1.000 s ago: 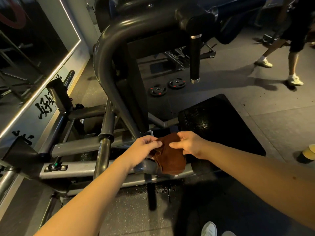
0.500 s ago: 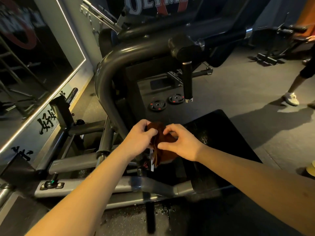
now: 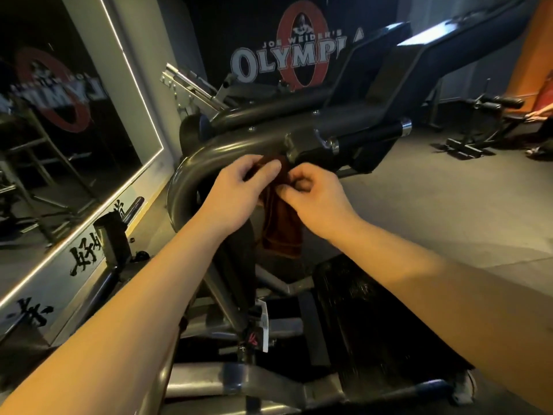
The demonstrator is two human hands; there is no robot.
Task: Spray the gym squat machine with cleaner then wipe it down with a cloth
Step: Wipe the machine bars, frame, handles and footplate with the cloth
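Since earlier, left hand (image 3: 236, 190) and right hand (image 3: 317, 199), fingers curled gripping the cloth (image 3: 281, 232), rose to the squat machine (image 3: 191, 166) upper tube. Banner (image 3: 299, 58) reads "OLYMPIA".

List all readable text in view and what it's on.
"JOE WEIDER'S": dark wall banner.
"OLYMPIA": same banner, large white letters, partly hidden by the machine arm.
Mirror: the banner's reflection, too blurred.
Brush characters below the mirror: too stylised to read.
Red mark on the machine's tag: illegible.
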